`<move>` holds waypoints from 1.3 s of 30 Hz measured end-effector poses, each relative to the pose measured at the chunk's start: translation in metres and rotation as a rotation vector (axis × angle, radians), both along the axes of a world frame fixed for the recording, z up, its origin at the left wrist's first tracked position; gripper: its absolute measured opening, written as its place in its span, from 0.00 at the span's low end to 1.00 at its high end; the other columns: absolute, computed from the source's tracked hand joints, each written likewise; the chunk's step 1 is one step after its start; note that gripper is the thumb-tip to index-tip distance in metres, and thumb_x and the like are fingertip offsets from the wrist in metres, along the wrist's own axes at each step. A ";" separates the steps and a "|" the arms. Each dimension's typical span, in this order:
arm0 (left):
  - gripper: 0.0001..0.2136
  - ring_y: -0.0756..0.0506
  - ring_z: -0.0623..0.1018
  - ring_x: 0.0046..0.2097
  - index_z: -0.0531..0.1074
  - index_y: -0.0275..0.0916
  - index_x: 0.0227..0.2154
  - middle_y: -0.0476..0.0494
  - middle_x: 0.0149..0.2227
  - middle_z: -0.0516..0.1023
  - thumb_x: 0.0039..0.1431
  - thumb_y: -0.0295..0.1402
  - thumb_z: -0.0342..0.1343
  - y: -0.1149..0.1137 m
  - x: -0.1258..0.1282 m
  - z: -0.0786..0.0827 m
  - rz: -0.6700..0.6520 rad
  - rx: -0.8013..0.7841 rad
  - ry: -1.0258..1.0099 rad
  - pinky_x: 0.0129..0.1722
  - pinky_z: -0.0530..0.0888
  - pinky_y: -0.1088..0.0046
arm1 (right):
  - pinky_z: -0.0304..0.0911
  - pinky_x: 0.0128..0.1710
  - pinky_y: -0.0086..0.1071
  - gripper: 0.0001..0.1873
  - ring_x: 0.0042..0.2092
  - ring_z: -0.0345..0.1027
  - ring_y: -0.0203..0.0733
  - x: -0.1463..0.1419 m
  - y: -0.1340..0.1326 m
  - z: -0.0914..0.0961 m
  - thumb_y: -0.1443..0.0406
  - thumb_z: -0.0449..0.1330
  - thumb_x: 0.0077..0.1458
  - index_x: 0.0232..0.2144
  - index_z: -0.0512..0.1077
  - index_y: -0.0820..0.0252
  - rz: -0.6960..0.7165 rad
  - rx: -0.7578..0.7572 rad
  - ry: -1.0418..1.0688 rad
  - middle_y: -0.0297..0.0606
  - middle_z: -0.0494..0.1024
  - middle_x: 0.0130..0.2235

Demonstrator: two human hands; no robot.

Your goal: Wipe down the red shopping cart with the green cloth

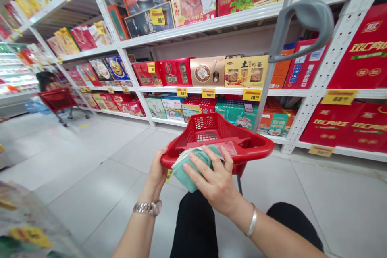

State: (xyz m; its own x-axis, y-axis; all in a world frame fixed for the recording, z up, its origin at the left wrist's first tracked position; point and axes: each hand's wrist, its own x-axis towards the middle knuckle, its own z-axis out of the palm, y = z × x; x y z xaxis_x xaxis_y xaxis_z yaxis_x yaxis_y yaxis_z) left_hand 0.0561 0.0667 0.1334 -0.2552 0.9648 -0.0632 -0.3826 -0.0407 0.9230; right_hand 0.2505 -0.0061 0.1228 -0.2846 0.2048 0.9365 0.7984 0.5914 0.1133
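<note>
A red plastic shopping basket (256, 145) on wheels stands in front of me, with its grey pull handle (305, 20) raised at the upper right. My left hand (157, 171) grips the basket's near rim from the left side. My right hand (213, 179) presses a folded teal cloth (184, 175) against the same near rim, fingers spread flat over it. A watch is on my left wrist and a silver bangle on my right. My legs in black trousers show below.
White shelves (211, 90) full of boxed gift sets with yellow price tags run along the back and right. A second red cart (57, 100) with a person behind it stands at the far left. The floor is pale grey tile (90, 161).
</note>
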 end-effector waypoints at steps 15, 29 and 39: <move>0.22 0.31 0.83 0.55 0.85 0.38 0.34 0.39 0.43 0.89 0.32 0.44 0.71 -0.011 -0.005 0.008 0.044 -0.119 0.060 0.50 0.82 0.62 | 0.47 0.72 0.51 0.17 0.69 0.68 0.49 0.091 -0.024 -0.009 0.74 0.55 0.71 0.50 0.81 0.54 -0.085 -0.108 0.136 0.38 0.87 0.51; 0.26 0.29 0.76 0.65 0.85 0.38 0.42 0.39 0.51 0.87 0.38 0.45 0.70 -0.012 0.000 -0.001 0.058 -0.125 -0.003 0.62 0.75 0.59 | 0.58 0.63 0.50 0.28 0.55 0.79 0.51 0.188 -0.020 0.012 0.76 0.54 0.62 0.57 0.78 0.51 -0.512 -0.129 0.133 0.42 0.87 0.50; 0.29 0.31 0.81 0.58 0.83 0.38 0.49 0.36 0.46 0.88 0.42 0.47 0.70 0.001 -0.001 -0.018 -0.054 -0.064 -0.035 0.63 0.74 0.54 | 0.54 0.68 0.51 0.15 0.63 0.71 0.51 0.008 -0.005 0.065 0.66 0.60 0.70 0.54 0.80 0.46 0.020 -0.163 -0.033 0.33 0.83 0.57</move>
